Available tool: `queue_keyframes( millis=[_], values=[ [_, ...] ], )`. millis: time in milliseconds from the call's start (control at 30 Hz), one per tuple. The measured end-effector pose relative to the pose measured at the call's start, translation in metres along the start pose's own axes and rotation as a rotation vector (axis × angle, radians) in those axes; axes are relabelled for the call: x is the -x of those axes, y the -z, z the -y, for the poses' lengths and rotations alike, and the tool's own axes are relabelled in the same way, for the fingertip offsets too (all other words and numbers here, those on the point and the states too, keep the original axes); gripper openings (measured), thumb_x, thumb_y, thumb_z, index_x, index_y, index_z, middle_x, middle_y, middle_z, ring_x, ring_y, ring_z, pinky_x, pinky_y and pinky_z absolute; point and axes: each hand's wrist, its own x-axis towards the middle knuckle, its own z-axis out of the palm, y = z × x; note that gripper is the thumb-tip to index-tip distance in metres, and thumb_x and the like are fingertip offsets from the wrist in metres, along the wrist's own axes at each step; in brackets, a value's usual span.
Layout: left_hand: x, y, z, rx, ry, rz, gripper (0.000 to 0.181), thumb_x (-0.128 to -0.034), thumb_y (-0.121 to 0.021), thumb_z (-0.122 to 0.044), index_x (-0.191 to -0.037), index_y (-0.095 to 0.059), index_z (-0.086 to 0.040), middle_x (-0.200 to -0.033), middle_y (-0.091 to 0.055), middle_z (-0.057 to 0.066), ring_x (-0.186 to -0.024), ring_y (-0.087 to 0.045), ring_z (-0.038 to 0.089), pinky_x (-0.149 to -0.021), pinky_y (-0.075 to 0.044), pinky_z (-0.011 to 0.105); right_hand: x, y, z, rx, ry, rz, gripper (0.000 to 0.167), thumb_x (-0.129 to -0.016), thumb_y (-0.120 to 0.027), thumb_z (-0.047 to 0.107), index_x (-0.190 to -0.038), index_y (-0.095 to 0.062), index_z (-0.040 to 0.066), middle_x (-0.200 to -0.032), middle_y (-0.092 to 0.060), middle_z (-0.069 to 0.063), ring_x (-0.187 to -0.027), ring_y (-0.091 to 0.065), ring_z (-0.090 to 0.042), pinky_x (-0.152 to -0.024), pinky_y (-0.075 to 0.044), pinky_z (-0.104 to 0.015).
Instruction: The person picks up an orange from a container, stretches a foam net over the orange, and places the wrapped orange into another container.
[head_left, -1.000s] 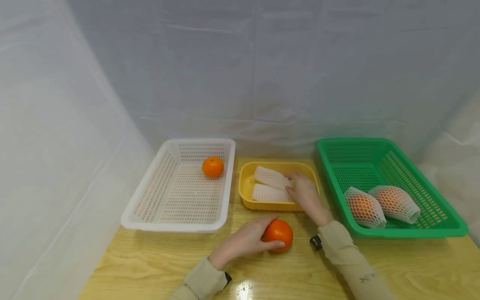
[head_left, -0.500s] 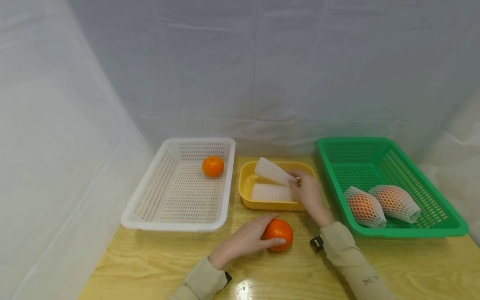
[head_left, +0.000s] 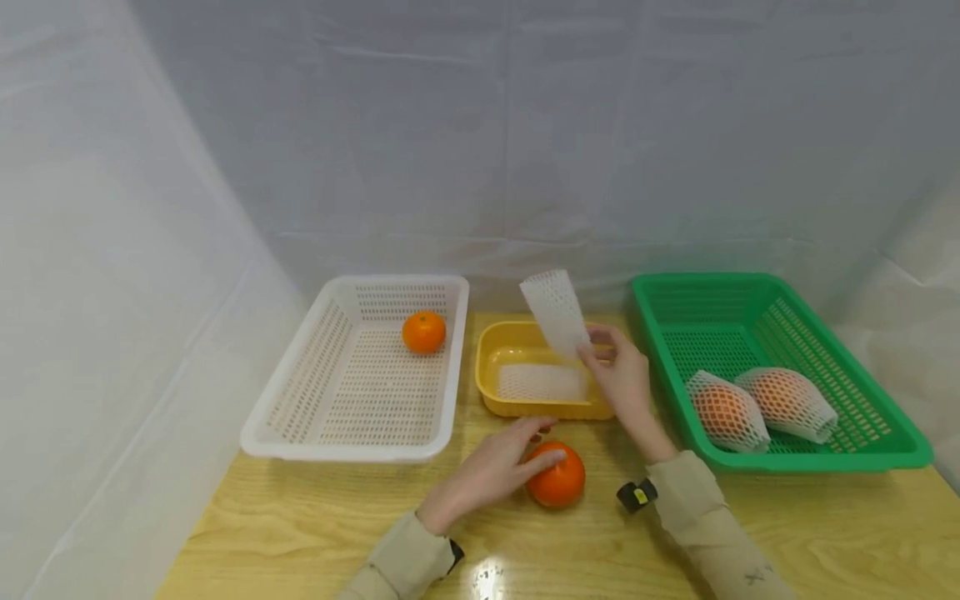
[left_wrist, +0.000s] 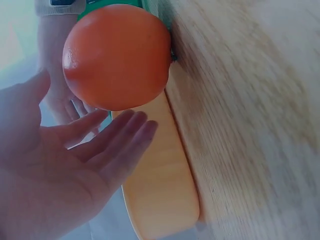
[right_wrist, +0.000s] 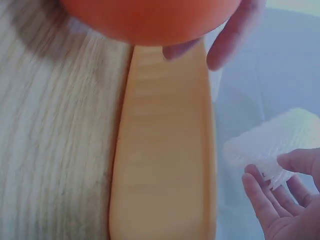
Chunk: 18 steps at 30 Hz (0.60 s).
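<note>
In the head view my right hand [head_left: 618, 375] pinches one end of a white foam net sleeve [head_left: 557, 308], raised over the yellow basket [head_left: 491, 400]. Its far end points up and left. Another foam net sleeve [head_left: 536, 382] lies in that basket. On the table sits a smooth, round, orange-red fruit [head_left: 561, 482]. My left hand [head_left: 491, 467] is beside it, thumb over its upper left and fingers relaxed behind. In the left wrist view the left palm and fingers stand apart from the fruit [left_wrist: 117, 57]. The right wrist view shows the pinched foam sleeve [right_wrist: 275, 142].
A white basket [head_left: 348, 452] at left holds one orange fruit [head_left: 423, 332]. At right, a green basket [head_left: 817, 461] contains two netted fruits [head_left: 723, 414]. White sheeting [head_left: 450, 167] stands behind and at the sides of the wooden table [head_left: 300, 525].
My right hand has lifted one foam net sleeve up out of the yellow basket, and the sleeve has tilted upright. The left hand's fingers have loosened from the round fruit.
</note>
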Motion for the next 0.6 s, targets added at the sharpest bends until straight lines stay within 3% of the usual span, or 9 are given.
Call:
queue_keyframes(
  millis=[267,467,600],
  values=[
    [-0.005,0.004,-0.004,0.069,-0.032,-0.118,0.044,-0.107,-0.052,-0.035,-0.14,-0.056,-0.006,-0.135,-0.063,0.01,-0.118,-0.063,0.023,-0.099,-0.053,0.035,0.007,0.004,0.011,-0.177,-0.062,0.045,0.034,-0.097,-0.07,0.011,-0.125,-0.056,-0.003,-0.124,-0.064,-0.024,-0.104,-0.071,-0.038,-0.079,-0.057,-0.017],
    [-0.013,0.009,-0.01,0.163,-0.064,-0.266,0.035,-0.1068,-0.054,-0.021,-0.136,-0.057,-0.002,-0.128,-0.066,0.011,-0.112,-0.065,0.022,-0.091,-0.057,0.031,0.018,0.006,0.024,-0.316,-0.068,0.091,0.034,-0.098,-0.068,0.011,-0.125,-0.052,-0.003,-0.123,-0.063,-0.023,-0.092,-0.072,-0.014,-0.082,-0.058,-0.021],
    [-0.017,0.014,-0.016,0.283,-0.028,-0.349,0.034,-0.1073,-0.053,-0.023,-0.136,-0.059,-0.005,-0.126,-0.067,0.009,-0.112,-0.066,0.022,-0.089,-0.058,0.035,0.028,0.007,0.032,-0.427,-0.051,0.11,0.031,-0.099,-0.065,0.007,-0.124,-0.049,-0.003,-0.116,-0.065,-0.015,-0.09,-0.071,-0.012,-0.083,-0.059,-0.026]
  ],
)
